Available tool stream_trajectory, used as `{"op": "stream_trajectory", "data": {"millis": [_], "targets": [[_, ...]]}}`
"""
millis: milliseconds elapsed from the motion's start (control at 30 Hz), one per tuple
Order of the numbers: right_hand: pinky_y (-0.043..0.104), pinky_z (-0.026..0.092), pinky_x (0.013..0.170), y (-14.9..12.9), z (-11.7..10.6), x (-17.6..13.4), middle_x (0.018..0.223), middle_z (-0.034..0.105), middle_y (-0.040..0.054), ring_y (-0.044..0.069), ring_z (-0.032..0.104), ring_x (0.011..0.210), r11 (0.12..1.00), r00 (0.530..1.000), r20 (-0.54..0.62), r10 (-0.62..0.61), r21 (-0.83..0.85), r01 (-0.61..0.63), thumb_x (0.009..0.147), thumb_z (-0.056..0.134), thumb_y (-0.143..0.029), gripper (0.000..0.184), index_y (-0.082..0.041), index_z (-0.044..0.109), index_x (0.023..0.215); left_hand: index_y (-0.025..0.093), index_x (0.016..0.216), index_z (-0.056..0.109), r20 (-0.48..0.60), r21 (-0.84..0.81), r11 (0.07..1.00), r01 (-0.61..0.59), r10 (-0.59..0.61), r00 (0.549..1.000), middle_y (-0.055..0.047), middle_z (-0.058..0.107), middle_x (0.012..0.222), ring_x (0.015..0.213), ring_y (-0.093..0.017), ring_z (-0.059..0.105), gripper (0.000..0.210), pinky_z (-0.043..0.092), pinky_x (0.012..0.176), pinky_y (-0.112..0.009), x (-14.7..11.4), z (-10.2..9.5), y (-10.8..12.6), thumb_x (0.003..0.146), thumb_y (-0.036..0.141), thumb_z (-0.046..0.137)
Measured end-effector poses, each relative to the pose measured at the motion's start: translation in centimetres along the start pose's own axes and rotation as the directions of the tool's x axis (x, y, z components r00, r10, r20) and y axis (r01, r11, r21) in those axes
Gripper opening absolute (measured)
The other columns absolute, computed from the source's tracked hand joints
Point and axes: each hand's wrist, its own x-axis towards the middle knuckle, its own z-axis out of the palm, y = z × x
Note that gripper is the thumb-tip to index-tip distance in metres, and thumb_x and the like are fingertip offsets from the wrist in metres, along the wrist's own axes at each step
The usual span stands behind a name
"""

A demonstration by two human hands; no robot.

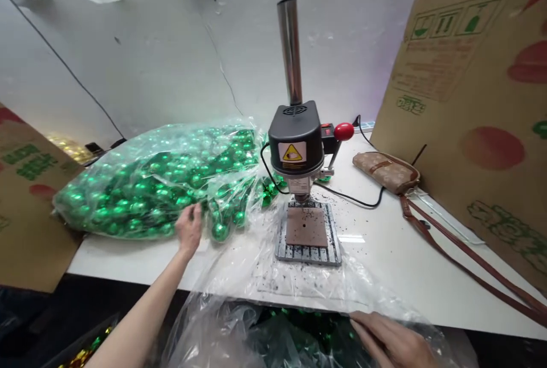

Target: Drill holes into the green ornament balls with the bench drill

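Left hand [189, 230] is out over the white table [384, 265], reaching to the far left, fingers loosely spread and resting against the mouth of the big clear bag of green balls [145, 185]. That bag lies on its side on the left half of the table, bulging and shiny, its open end spilling toward the middle. One loose green ball [220, 231] sits just beside the fingertips, to their right, right at the bag's mouth; the hand touches the plastic but is not closed on any ball.

Right hand [391, 342] is down at the near edge, low right, lying flat with fingers together and stretched left, pressing on the rim of a second clear bag [222, 334] that hangs below the table edge. Green shapes show through that plastic, too blurred to tell apart.

Between the hands, a bit farther back, stands the small bench drill [296, 140]: black head, yellow warning label, steel column rising behind, red-knobbed lever [344, 131] sticking out to the right. Under it, a grey slotted base with a brown block [306, 227] on top, dark shavings scattered all around.

Far right, a brown pouch with a long strap [387, 171] lies on the table, well apart from both hands. Cardboard boxes flank the scene, one left [25, 208], one right [474, 100].
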Motion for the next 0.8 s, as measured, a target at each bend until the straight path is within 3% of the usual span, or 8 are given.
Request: {"op": "stream_trajectory", "data": {"millis": [67, 133, 300, 400, 500, 567, 667, 800], "targets": [[0.016, 0.061, 0.070, 0.0, -0.1, 1.0, 0.095, 0.078, -0.0037, 0.014, 0.076, 0.080, 0.999, 0.995, -0.101, -0.018, 0.027, 0.021, 0.091, 0.052, -0.019, 0.027, -0.030, 0.073, 0.103, 0.004, 0.120, 0.055, -0.263, 0.065, 0.982, 0.177, -0.154, 0.952, -0.022, 0.057, 0.123, 0.124, -0.038, 0.052, 0.057, 0.038, 0.108, -0.057, 0.0, -1.7, -1.8, 0.091, 0.054, 0.047], [0.016, 0.060, 0.068, -0.2, -0.1, 2.0, 0.089, 0.078, -0.0021, 0.012, 0.075, 0.076, 0.996, 0.990, -0.141, 0.025, 0.090, -0.012, 0.092, 0.053, -0.022, 0.020, -0.026, 0.071, 0.100, 0.003, 0.134, 0.043, -0.394, 0.062, 0.939, 0.338, -0.288, 0.873, -0.027, 0.045, 0.139, 0.140, -0.043, 0.035, 0.079, 0.028, 0.116, -0.060, 0.2, -2.5, -3.5, 0.081, 0.058, 0.063], [0.018, 0.055, 0.060, -1.0, -0.5, 4.9, 0.077, 0.074, -0.0001, 0.009, 0.070, 0.067, 0.961, 1.000, -0.013, -0.023, 0.275, 0.026, 0.093, 0.055, -0.027, 0.017, -0.022, 0.070, 0.098, 0.001, 0.153, 0.013, -0.181, -0.010, 0.826, 0.564, -0.556, 0.811, -0.037, 0.024, 0.150, 0.148, -0.048, 0.018, 0.105, 0.022, 0.117, -0.064, 1.5, -1.1, -6.1, 0.082, 0.059, 0.065], [0.020, 0.059, 0.067, 1.2, -1.3, 7.3, 0.084, 0.076, 0.0009, 0.010, 0.071, 0.074, 0.940, 0.990, 0.063, 0.123, 0.313, -0.136, 0.095, 0.052, -0.036, 0.025, -0.024, 0.073, 0.095, 0.001, 0.153, 0.011, -0.174, 0.015, 0.852, 0.523, -0.513, 0.841, -0.038, 0.015, 0.153, 0.149, -0.050, 0.010, 0.091, 0.013, 0.116, -0.068, 2.2, 0.2, -7.0, 0.092, 0.054, 0.053], [0.028, 0.060, 0.063, 6.3, -2.1, 10.9, 0.089, 0.074, 0.0055, 0.014, 0.069, 0.072, 0.911, 0.920, -0.063, 0.386, 0.185, -0.369, 0.093, 0.049, -0.051, 0.038, -0.022, 0.073, 0.097, -0.001, 0.151, 0.015, -0.165, 0.060, 0.891, 0.451, -0.437, 0.884, -0.038, 0.011, 0.154, 0.148, -0.051, 0.008, 0.079, 0.010, 0.113, -0.072, 2.7, 0.7, -8.0, 0.096, 0.047, 0.047], [0.040, 0.061, 0.080, 10.2, -2.2, 14.1, 0.111, 0.069, 0.0118, 0.019, 0.069, 0.090, 0.876, 0.852, -0.203, 0.483, 0.102, -0.472, 0.094, 0.047, -0.051, 0.042, -0.019, 0.067, 0.113, -0.003, 0.149, 0.020, -0.122, 0.089, 0.903, 0.421, -0.409, 0.904, -0.039, 0.009, 0.154, 0.148, -0.052, 0.007, 0.075, 0.012, 0.112, -0.074, 2.9, 0.6, -8.7, 0.097, 0.044, 0.047], [0.049, 0.050, 0.104, 15.0, -1.4, 19.0, 0.132, 0.057, 0.0105, 0.023, 0.057, 0.122, 0.836, 0.794, -0.320, 0.516, -0.011, -0.548, 0.091, 0.058, -0.045, 0.045, -0.018, 0.056, 0.127, -0.004, 0.147, 0.025, -0.048, 0.126, 0.920, 0.371, -0.368, 0.928, -0.038, 0.013, 0.154, 0.148, -0.050, 0.009, 0.068, 0.016, 0.113, -0.070, 2.9, 0.0, -9.4, 0.098, 0.039, 0.044], [0.046, 0.054, 0.099, 17.7, 1.1, 24.2, 0.131, 0.058, 0.0097, 0.021, 0.059, 0.117, 0.844, 0.827, -0.309, 0.469, -0.118, -0.523, 0.091, 0.059, -0.043, 0.044, -0.018, 0.055, 0.127, -0.005, 0.138, 0.040, -0.038, 0.160, 0.937, 0.310, -0.308, 0.951, -0.031, 0.035, 0.147, 0.145, -0.042, 0.026, 0.054, 0.025, 0.117, -0.059, 2.8, -1.1, -9.9, 0.095, 0.026, 0.047]]}}
